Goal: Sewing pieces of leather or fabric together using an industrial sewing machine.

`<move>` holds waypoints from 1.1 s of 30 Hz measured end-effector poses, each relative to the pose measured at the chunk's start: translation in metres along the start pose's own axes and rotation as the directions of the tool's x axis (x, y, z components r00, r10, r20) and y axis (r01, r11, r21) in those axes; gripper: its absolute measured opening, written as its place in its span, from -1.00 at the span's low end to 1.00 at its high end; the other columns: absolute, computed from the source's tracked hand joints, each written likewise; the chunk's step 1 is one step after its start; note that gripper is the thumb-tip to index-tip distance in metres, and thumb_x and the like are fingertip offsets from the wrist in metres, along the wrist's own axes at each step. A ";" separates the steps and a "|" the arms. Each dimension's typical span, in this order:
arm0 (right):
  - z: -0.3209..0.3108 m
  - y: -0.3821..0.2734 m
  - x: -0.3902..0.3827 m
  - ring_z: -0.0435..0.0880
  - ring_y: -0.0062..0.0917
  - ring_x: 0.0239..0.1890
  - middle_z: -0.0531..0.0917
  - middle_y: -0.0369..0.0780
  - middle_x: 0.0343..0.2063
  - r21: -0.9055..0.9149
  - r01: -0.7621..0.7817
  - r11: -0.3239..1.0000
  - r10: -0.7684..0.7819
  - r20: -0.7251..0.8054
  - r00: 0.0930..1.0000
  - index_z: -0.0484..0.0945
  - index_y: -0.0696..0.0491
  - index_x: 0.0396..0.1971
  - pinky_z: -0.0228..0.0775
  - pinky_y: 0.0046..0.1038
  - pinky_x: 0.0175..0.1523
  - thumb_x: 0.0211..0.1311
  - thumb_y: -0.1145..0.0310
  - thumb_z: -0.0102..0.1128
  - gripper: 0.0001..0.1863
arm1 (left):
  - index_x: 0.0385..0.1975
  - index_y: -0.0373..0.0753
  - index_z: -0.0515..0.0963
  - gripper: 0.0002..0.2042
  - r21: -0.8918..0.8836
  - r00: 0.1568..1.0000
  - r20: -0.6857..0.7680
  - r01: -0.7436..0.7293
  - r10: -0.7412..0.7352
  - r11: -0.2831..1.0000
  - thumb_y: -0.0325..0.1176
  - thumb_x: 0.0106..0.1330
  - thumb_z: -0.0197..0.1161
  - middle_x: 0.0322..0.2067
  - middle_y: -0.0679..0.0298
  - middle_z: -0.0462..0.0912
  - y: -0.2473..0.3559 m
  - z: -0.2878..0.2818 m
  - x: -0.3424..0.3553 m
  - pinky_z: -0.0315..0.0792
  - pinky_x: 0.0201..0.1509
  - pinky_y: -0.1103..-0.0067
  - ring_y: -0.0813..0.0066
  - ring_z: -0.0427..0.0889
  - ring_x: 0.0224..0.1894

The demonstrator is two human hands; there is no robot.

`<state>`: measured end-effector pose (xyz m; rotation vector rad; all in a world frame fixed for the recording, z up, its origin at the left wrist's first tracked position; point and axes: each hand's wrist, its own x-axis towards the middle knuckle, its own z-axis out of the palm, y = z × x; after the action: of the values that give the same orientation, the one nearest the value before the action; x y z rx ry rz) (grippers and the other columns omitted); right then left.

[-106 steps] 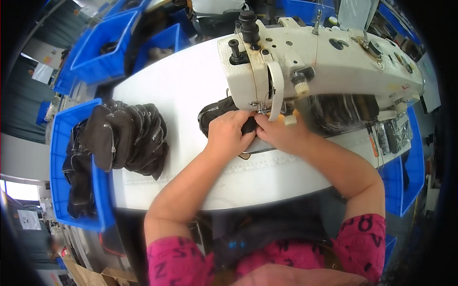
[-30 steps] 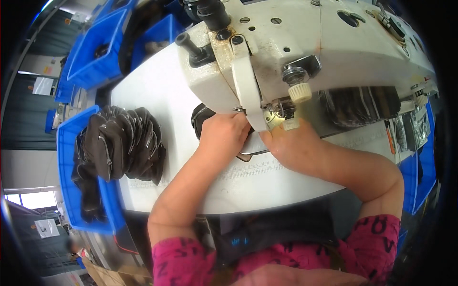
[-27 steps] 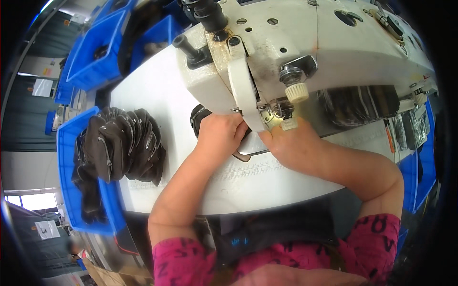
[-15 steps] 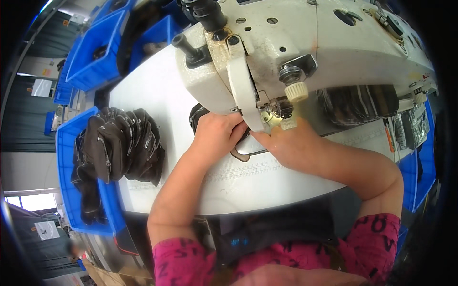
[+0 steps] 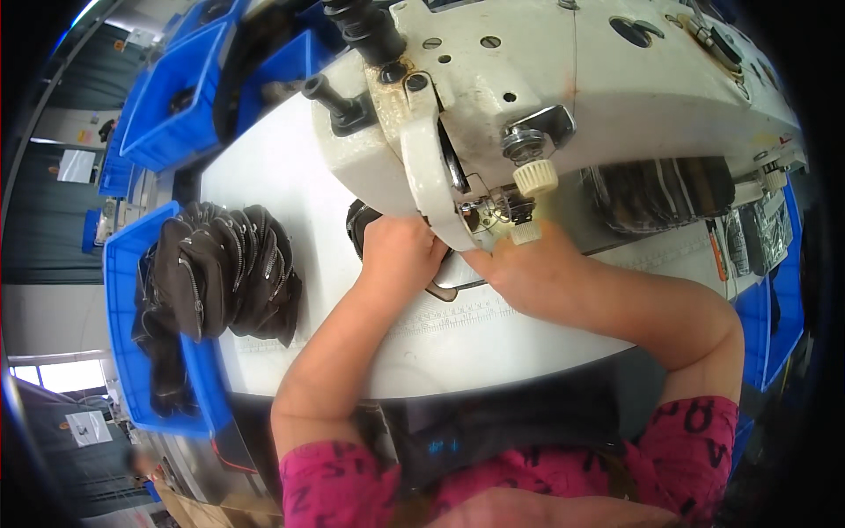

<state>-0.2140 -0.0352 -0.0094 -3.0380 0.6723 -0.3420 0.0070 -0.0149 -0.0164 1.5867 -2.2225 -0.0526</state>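
My left hand is closed on a dark fabric piece at the white sewing machine, just left of its presser-foot area. Part of the piece's curved edge shows left of my fingers. My right hand is bent at the right of the needle, its thumb reaching toward my left hand; its fingertips and what they hold are hidden by the machine's fittings. A small tan loop sticks out below my left hand.
A pile of dark zippered pouches overlaps a blue bin at the left. More dark pieces, an orange-handled tool and plastic packets lie at the right. Other blue bins stand behind the white table.
The machine looms larger than 3.5 seconds ago as the view shifted. Over the last second my hands and the machine head moved slightly left in the picture; both hands stay at the needle.
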 end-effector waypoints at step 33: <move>-0.002 -0.004 0.003 0.68 -0.44 -0.63 0.67 -0.31 -0.66 0.015 -0.009 1.000 0.007 0.126 0.992 0.51 0.20 0.20 0.39 -0.35 -0.54 0.12 0.44 0.18 -0.43 | -0.32 -0.15 0.69 -0.92 -0.090 0.998 -0.034 -0.063 0.060 0.994 -0.42 0.22 0.42 -0.44 0.23 0.74 0.001 -0.007 0.005 0.58 -0.36 0.30 0.15 0.73 -0.43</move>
<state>-0.2098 -0.0331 -0.0069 -3.0094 0.6706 -0.1528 0.0068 -0.0176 -0.0079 1.4606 -2.2105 -0.1091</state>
